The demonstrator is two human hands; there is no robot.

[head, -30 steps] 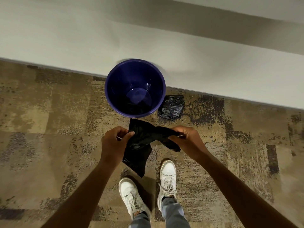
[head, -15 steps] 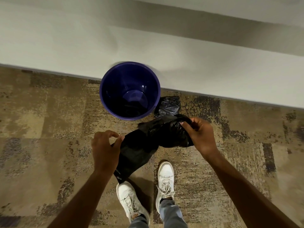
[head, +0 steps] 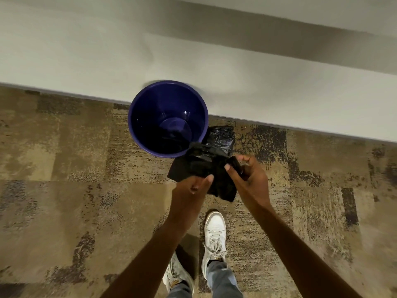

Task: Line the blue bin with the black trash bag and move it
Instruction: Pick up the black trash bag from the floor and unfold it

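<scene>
The blue bin (head: 137, 117) stands upright on the carpet against the wall, with nothing inside it. A crumpled black trash bag (head: 199, 166) is bunched between my hands just in front of the bin's near right rim. My right hand (head: 249, 179) grips the bag's right part with thumb and fingers. My left hand (head: 193, 186) touches the bag's lower edge from below, fingers partly spread. Whether the left hand truly grips the bag is unclear.
A second folded pack of black bags (head: 221, 136) lies on the carpet to the right of the bin, by the wall. The pale wall (head: 214, 61) runs across the top. My white shoes (head: 214, 233) stand below my hands on the patterned brown carpet.
The bag has been gathered from a stretched hanging sheet into a bunch. My left hand moved right and up to meet my right hand; both now sit closer to the bin's right side.
</scene>
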